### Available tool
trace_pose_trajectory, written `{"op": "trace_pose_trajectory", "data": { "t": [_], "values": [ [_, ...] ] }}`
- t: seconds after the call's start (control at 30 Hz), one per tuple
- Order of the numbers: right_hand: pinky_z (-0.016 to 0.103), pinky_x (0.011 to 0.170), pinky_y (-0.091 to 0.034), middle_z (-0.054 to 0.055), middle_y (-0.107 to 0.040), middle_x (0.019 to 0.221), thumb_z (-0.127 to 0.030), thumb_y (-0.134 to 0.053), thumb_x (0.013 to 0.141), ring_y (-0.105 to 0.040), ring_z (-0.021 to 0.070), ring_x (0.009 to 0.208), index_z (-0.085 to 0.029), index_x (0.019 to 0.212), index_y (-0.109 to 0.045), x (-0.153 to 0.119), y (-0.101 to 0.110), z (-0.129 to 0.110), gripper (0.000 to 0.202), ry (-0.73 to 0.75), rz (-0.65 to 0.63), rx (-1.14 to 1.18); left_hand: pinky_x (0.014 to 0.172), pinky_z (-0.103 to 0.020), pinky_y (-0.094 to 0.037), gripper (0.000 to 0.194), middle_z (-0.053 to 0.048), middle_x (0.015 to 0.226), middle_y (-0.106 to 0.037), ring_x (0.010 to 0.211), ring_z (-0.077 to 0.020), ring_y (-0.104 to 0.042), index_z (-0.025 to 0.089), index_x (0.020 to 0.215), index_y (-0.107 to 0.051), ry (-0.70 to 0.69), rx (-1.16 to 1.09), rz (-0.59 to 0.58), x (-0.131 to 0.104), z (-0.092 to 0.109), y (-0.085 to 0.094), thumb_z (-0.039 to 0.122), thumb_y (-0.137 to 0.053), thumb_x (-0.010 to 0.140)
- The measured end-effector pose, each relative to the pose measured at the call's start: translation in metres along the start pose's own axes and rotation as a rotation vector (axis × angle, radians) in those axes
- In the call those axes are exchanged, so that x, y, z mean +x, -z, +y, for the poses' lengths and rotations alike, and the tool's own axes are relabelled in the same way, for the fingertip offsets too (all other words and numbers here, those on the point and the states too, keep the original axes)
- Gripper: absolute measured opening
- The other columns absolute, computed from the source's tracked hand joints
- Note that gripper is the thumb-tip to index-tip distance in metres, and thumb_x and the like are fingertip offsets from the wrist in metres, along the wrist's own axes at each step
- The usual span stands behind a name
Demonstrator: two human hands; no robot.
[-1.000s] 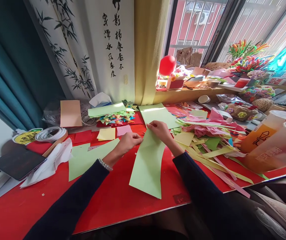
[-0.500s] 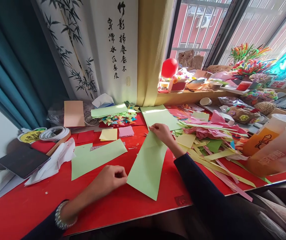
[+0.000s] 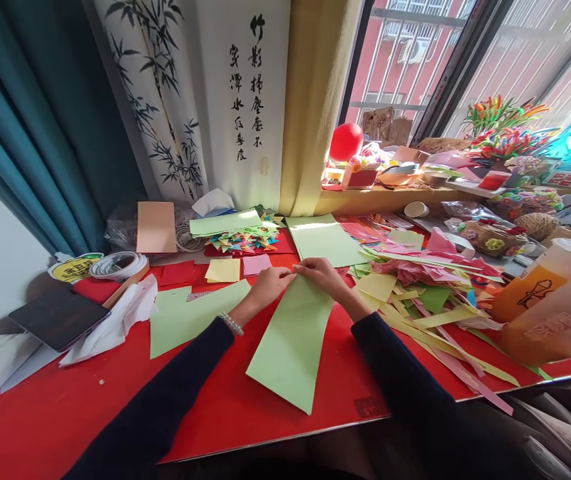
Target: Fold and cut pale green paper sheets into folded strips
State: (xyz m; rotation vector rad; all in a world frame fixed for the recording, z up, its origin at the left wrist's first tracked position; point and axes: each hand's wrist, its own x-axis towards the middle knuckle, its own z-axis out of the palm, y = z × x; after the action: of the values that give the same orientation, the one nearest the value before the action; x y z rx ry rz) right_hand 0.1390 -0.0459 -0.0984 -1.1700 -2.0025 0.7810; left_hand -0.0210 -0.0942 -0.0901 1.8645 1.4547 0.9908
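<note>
A long light green sheet of paper slants over the red table, its near end toward the front edge. At its far end my left hand pinches the left corner, fingers closed. My right hand is closed on the same end, its fingertips touching or almost touching those of my left hand. Left of them lies another green sheet, flat on the table. Behind my hands is a stack of light green paper.
Paper strips and scraps cover the right side, beside two drink cups. A black flat object and tape rolls are at the left. Small yellow squares and a pile of folded pieces lie farther back.
My left hand has moved up and right from the sheet's near left corner to its far end, beside my right hand. The view has shifted slightly.
</note>
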Motion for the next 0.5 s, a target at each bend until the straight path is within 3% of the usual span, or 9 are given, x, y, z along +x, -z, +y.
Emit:
{"op": "trace_pose_trajectory", "data": {
  "t": [0.1, 0.27, 0.5],
  "values": [
    [0.023, 0.051, -0.034, 0.001, -0.055, 0.061, -0.053, -0.047, 0.078, -0.048, 0.0129, 0.057, -0.016, 0.066, -0.056, 0.001, -0.001, 0.002, 0.04, 0.028, 0.059, -0.057, 0.051, -0.025, -0.032, 0.031, 0.001, 0.054, -0.053, 0.056, -0.0152, -0.048, 0.016, 0.062, -0.062, 0.006, -0.027, 0.031, 0.011, -0.001, -0.012, 0.041, -0.049, 0.076],
    [0.025, 0.063, -0.035, 0.003, -0.061, 0.072, -0.037, -0.05, 0.081, -0.051, 0.0147, 0.066, -0.019, 0.067, -0.055, 0.002, -0.005, 0.002, 0.024, 0.132, 0.134, -0.183, 0.048, -0.025, -0.026, 0.032, 0.002, 0.049, -0.044, 0.052, -0.0123, -0.04, 0.017, 0.051, -0.051, 0.027, -0.051, 0.102, 0.007, 0.0, -0.015, 0.038, -0.048, 0.075],
    [0.027, 0.069, -0.033, 0.003, -0.063, 0.073, -0.032, -0.049, 0.084, -0.053, 0.0154, 0.066, -0.019, 0.07, -0.057, 0.003, 0.001, 0.005, 0.021, 0.143, 0.211, -0.305, 0.053, -0.025, -0.033, 0.026, 0.002, 0.053, -0.048, 0.054, -0.0125, -0.045, 0.018, 0.052, -0.048, -0.004, -0.141, 0.03, -0.007, 0.006, -0.014, 0.034, -0.048, 0.072]
  ]
}}
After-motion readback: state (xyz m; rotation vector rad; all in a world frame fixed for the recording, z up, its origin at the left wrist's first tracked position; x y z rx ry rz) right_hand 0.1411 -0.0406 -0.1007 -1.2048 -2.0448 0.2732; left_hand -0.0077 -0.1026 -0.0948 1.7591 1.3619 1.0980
